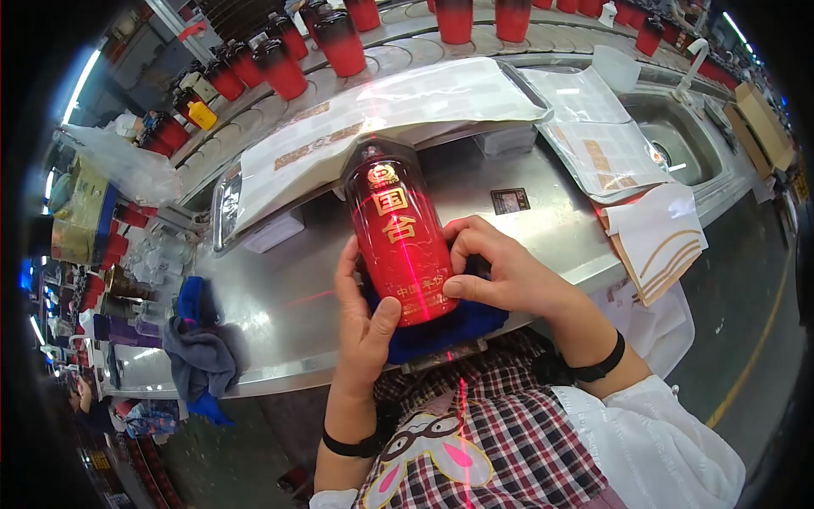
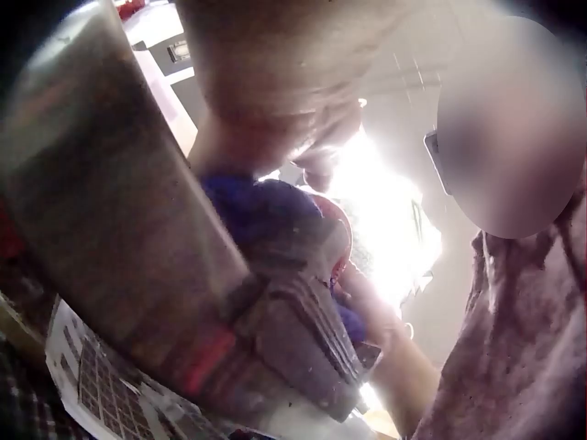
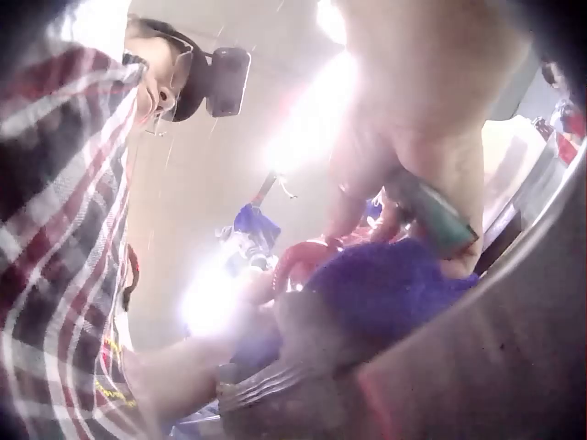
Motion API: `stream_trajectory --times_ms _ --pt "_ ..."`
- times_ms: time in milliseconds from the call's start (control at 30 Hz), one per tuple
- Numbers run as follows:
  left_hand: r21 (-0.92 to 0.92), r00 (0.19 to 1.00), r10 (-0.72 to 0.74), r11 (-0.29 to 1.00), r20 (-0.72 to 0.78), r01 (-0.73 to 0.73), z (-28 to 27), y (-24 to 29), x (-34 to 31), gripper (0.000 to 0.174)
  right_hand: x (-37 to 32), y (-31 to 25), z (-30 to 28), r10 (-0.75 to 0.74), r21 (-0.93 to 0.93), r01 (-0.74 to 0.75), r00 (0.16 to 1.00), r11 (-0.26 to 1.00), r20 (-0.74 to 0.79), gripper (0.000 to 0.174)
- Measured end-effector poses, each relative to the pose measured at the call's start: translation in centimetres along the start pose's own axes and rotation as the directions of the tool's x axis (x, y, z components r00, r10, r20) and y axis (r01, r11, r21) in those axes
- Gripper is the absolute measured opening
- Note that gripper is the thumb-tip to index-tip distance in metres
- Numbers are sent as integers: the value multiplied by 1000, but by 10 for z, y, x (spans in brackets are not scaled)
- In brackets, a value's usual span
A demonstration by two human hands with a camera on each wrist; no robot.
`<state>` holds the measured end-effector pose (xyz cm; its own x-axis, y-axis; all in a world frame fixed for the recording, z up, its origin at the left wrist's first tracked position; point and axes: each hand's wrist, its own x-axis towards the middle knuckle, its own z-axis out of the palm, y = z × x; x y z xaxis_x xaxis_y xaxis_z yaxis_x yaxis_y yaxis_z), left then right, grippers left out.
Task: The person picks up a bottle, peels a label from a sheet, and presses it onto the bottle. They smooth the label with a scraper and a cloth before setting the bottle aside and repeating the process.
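Note:
A glossy red bottle point(image 1: 403, 229) with a dark top and gold characters leans back over a blue cloth point(image 1: 475, 327) at the table's front edge. My left hand point(image 1: 365, 331) grips its left side, thumb on the front near the base. On the other side my right hand point(image 1: 500, 267) holds it with bent fingers, the thumb pressing by the small lower gold lettering. In the right wrist view a dark green flat piece point(image 3: 436, 215) shows at the right hand's fingers; I cannot tell whether they hold it. The bottle's back is hidden.
Behind the bottle, a tray point(image 1: 543, 110) bears pale sheets with brown strips. More sheets point(image 1: 657, 233) hang at the right, near a sink point(image 1: 699, 153). Several red-and-black bottles point(image 1: 339, 42) line a conveyor at the back. A grey cloth point(image 1: 199, 360) lies on the left edge.

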<state>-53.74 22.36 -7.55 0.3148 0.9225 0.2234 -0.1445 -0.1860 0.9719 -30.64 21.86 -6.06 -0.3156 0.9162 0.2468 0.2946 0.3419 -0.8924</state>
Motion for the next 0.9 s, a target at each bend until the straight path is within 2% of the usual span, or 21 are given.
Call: stream_trajectory --times_ms 33,100,133,233,267,300,367,400,500,533,633,667,700,733,767,800,833,900 --pt "18 1000 -6 1000 -2 6 -1 -1 -1 87 -2 0 -1 -31 -80 21 991 997 -127 29" --pt "55 1000 -11 998 1 11 -3 -1 0 86 -6 -5 -3 -126 -244 35 920 969 -371 26" --pt "43 1000 -6 999 2 6 -2 0 0 87 -7 -12 -2 -35 -81 -6 873 997 -487 28" --pt "49 1000 -5 999 -9 5 -1 -1 -1 86 -11 -63 4 111 95 -85 939 992 -325 29" --pt "46 1000 -3 999 -7 3 0 0 0 86 -8 -58 11 -12 4 14 966 1000 -260 31" --pt "41 1000 -2 999 -4 2 0 0 0 86 -7 -53 13 51 -14 -55 979 998 -195 29" --pt "29 1000 1 1000 2 -1 0 2 0 85 -10 -24 8 276 48 -274 923 961 -268 29" --pt "18 1000 6 1000 -3 -6 1 2 1 85 -12 -16 5 242 -2 -261 897 965 -370 29" --pt "21 1000 9 1000 -22 -8 2 -1 -1 86 -18 -25 15 189 315 -100 946 944 -263 27" --pt "28 1000 18 999 -22 -17 1 -2 0 86 -17 -33 14 202 312 -144 966 939 -162 25" --pt "41 1000 30 999 5 -30 -2 -3 -1 86 -20 -14 7 209 -80 -270 873 959 -441 23" --pt "26 999 46 999 -14 -46 -1 -5 -3 87 -20 -17 10 184 -19 -224 844 974 -504 21" --pt "15 998 53 999 -32 -52 0 -8 -7 88 -20 -22 14 -68 -247 -50 890 968 -450 22" --pt "5 997 63 998 -46 -63 1 -9 -9 88 -19 -31 16 -311 -451 135 886 882 -345 23" --pt "-14 997 60 998 -54 -61 1 -9 -10 88 -15 -43 17 -526 -618 314 829 720 -191 25" --pt "-33 997 54 998 -63 -57 1 -8 -12 88 -13 -55 22 -570 -563 433 817 704 -85 29" --pt "-52 996 46 997 -70 -49 1 -7 -16 87 -14 -63 20 -520 -384 516 848 765 103 25" --pt "256 967 226 948 -118 -191 -4 -10 -28 80 -17 -56 18 -387 -126 382 922 916 -17 19"
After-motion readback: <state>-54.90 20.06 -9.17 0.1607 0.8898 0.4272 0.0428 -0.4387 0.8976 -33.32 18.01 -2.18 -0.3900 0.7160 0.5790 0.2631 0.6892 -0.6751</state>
